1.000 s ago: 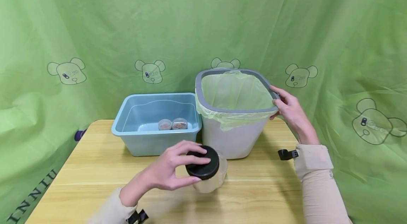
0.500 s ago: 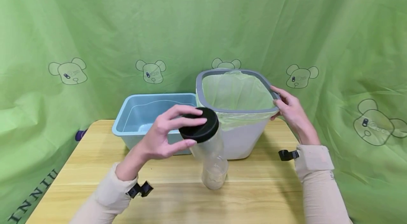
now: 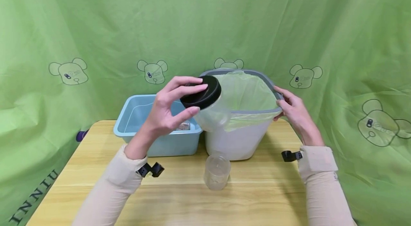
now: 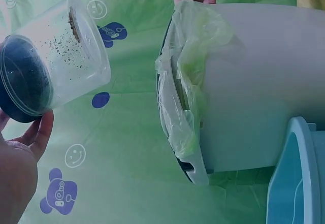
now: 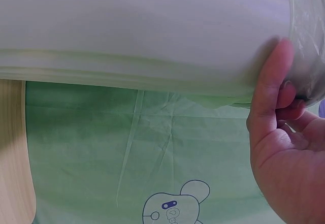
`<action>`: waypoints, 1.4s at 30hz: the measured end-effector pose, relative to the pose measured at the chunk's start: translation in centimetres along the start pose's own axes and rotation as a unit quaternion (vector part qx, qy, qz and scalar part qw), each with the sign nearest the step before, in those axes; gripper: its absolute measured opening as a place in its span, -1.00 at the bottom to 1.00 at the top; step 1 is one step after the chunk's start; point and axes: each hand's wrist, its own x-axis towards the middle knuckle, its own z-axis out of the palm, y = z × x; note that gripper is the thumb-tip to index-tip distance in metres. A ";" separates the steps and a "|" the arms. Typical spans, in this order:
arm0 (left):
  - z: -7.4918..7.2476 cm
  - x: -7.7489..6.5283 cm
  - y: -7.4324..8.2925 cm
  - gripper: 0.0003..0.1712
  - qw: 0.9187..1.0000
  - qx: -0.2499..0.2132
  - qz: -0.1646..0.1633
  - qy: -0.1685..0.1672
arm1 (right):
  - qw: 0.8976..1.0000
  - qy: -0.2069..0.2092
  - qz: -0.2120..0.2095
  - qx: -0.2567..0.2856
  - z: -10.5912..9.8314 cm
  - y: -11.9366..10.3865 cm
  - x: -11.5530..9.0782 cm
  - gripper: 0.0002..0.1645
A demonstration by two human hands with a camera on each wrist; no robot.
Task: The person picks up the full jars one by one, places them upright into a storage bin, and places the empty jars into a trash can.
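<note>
Curtain (image 3: 179, 22): green fabric, softly creased, printed with outlined bear heads and purple motifs; hangs behind and at both sides.
Table (image 3: 257, 201): pale yellow, wood-grained top.
Bin (image 3: 239, 140): white, smooth-walled, tapering downward, with a grey rounded-square rim; upright on the table. Fitted with a thin, translucent green liner (image 3: 250, 94), crumpled where it folds over the rim.
Tub (image 3: 173, 145): light blue, rectangular, round-cornered; just left of the bin.
Left hand (image 3: 167, 103): forearm in a cream sleeve, slanting up and inward; wrist raised, fingers spread over a lid, thumb at its near edge, grasping the jar from above.
Right hand (image 3: 293, 110): forearm reaching forward in a like sleeve; fingers and thumb grip the right side of the bin's rim.
Jar (image 3: 210, 115): clear, cylindrical, held aloft and tilted at the bin's front-left rim, lid uppermost; dark specks and a brownish clump show through its wall. Lid (image 3: 202, 92) black, round, flat-topped.
Cup (image 3: 217, 172): clear, round, upright on the table in front of the bin.
Small container (image 3: 183, 126): transparent, reddish-brown contents, inside the tub, partly hidden by the left hand.
</note>
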 end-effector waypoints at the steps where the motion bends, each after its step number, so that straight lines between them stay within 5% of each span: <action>1: 0.1 0.2 -0.2 -0.45 1.000 0.004 -0.002 0.005 | 1.000 0.000 0.000 0.000 0.0 0.0 0.0 -0.28; 18: 2.9 2.6 -4.4 -0.49 0.997 0.028 -0.046 0.056 | 1.000 0.001 0.003 0.009 0.0 -0.1 0.0 -0.28; 42: 6.4 1.1 -6.8 -0.51 0.989 0.083 -0.120 -0.022 | 1.000 0.004 0.007 0.001 0.0 0.1 -0.1 -0.28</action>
